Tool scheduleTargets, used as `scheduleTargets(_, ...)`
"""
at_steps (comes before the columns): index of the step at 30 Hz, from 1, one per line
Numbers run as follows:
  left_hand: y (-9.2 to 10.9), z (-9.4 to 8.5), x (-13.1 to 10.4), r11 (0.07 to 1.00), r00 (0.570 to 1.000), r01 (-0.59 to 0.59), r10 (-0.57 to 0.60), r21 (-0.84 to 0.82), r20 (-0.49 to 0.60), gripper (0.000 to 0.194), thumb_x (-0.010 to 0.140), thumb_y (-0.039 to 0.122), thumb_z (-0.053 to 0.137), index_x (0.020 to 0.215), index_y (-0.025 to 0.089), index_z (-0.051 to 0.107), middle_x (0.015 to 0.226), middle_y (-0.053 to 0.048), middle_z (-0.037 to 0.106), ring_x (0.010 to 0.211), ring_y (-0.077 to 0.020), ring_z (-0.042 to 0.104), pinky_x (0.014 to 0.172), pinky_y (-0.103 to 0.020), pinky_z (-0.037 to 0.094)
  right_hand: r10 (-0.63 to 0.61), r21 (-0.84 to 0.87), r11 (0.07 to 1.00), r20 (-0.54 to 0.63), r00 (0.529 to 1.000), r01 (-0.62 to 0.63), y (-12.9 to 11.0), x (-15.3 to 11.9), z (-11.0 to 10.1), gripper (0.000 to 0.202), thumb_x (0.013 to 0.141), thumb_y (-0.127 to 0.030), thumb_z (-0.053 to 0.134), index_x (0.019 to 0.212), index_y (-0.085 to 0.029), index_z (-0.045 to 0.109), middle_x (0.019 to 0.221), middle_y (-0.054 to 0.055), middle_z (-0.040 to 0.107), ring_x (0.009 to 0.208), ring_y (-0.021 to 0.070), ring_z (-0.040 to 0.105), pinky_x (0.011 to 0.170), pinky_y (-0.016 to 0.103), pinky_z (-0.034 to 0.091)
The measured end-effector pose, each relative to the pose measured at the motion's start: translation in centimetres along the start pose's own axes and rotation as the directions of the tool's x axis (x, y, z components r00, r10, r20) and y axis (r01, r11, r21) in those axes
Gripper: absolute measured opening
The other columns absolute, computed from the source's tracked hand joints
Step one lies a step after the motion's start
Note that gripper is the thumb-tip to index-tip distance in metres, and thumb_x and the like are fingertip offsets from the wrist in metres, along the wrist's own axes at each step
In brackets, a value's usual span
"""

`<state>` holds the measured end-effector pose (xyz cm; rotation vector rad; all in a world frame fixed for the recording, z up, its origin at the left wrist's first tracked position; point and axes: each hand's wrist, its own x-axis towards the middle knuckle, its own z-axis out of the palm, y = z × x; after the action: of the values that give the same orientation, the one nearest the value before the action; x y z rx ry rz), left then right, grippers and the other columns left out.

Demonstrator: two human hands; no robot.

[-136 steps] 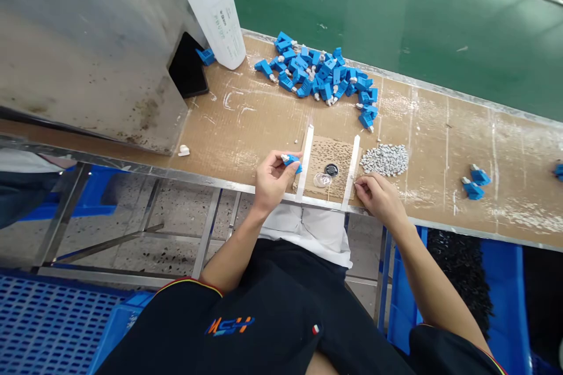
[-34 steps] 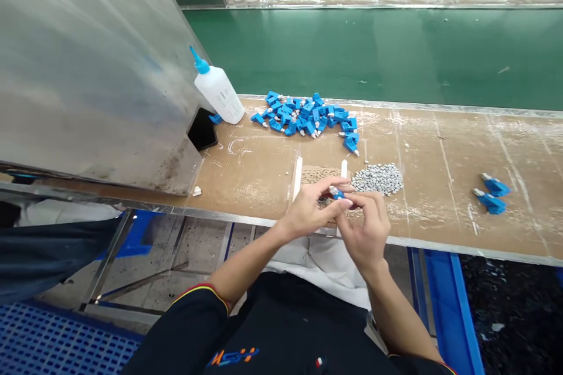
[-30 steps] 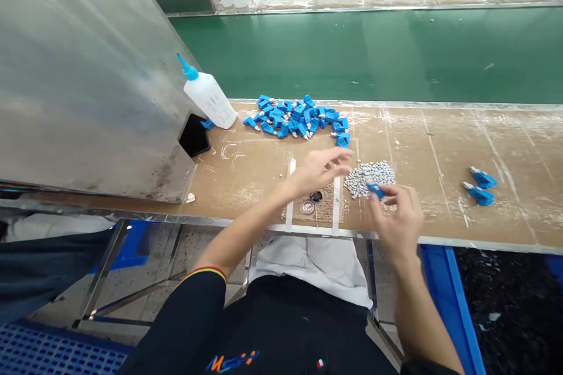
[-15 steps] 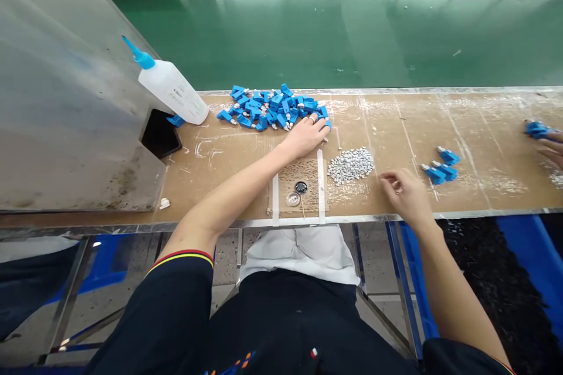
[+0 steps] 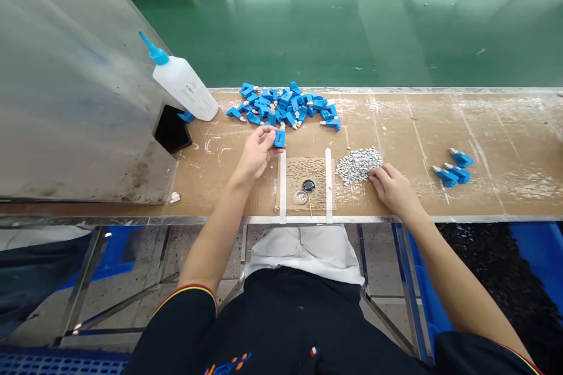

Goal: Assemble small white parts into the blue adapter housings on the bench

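Note:
Between the thumb and fingers of my left hand (image 5: 256, 154) is a small blue plastic part (image 5: 280, 139) with a slot in its face. Just beyond it lies a heap of similar blue parts with white tips (image 5: 285, 104). My right hand (image 5: 393, 188) has its fingertips pinched at the right edge of a pile of small grey-white pieces (image 5: 358, 164); whatever they hold is hidden. A cardboard pad (image 5: 292, 167) held by white tape strips lies between my hands. It carries a small black-filled dish (image 5: 308, 186), a clear round lid (image 5: 300, 197) and a thin stick (image 5: 310, 207).
Several blue parts (image 5: 455, 173) lie apart on the right of the bench. At the left, a white bottle with a blue nozzle (image 5: 187, 88) leans near a dark phone-like slab (image 5: 172, 129) and a metal housing (image 5: 79, 99). A green belt (image 5: 308, 41) runs behind.
My left hand has left the heap and come back left with a blue part in it. My right hand has moved left to the pile's edge. The other person's hand is out of view.

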<state>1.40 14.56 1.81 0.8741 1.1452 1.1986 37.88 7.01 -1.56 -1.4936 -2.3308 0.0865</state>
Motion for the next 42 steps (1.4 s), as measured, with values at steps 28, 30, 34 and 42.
scheduleTargets(28, -4.5, -1.7, -11.0, 0.938, 0.981, 0.147, -0.096, -0.314, 0.171, 0.063, 0.055, 0.056, 0.099, 0.1, 0.017, 0.078, 0.072, -0.002, 0.075, 0.049, -0.0106, 0.065, 0.036, -0.016, 0.043, -0.008, 0.152, 0.987, 0.371, 0.929, -0.052, 0.2, 2.3, -3.1, 0.012, 0.089, -0.028, 0.057, 0.078, -0.026, 0.058, 0.071, 0.003, 0.065, 0.063, 0.0212, 0.06, 0.061, 0.034, 0.046)
scheduleTargets(30, -4.8, -1.5, -11.2, 0.939, 0.983, 0.137, -0.089, -0.315, 0.161, 0.064, 0.056, 0.057, 0.099, 0.101, 0.017, 0.078, 0.071, -0.002, 0.075, 0.042, -0.0077, 0.058, 0.033, -0.016, 0.039, -0.034, 0.153, 0.988, 0.41, 0.912, -0.032, 0.1, 2.7, -3.2, 0.009, 0.087, -0.025, 0.057, 0.077, -0.026, 0.057, 0.069, 0.002, 0.064, 0.06, 0.0201, 0.058, 0.06, 0.033, 0.044)
scheduleTargets(34, -5.2, -1.5, -11.5, 0.934, 0.988, 0.099, -0.05, -0.344, 0.147, 0.062, 0.058, 0.057, 0.098, 0.101, 0.017, 0.078, 0.071, -0.001, 0.074, 0.039, -0.0045, 0.051, 0.033, -0.015, 0.035, -0.034, 0.179, 0.983, 0.425, 0.904, -0.047, -1.0, 2.7, -3.4, 0.011, 0.083, -0.022, 0.058, 0.075, -0.026, 0.052, 0.064, 0.0, 0.06, 0.055, 0.0184, 0.056, 0.056, 0.031, 0.042)
scheduleTargets(42, -4.7, -1.2, -11.6, 0.928, 0.991, 0.113, -0.08, -0.355, 0.105, 0.051, 0.069, 0.057, 0.093, 0.096, 0.018, 0.075, 0.066, -0.001, 0.073, 0.037, -0.002, 0.04, 0.034, -0.015, 0.028, -0.048, 0.248, 0.969, 0.144, 0.988, 0.011, -7.4, 0.7, 0.1, 0.013, 0.096, -0.025, 0.052, 0.084, -0.026, 0.054, 0.077, 0.005, 0.065, 0.065, 0.0199, 0.06, 0.06, 0.033, 0.048)
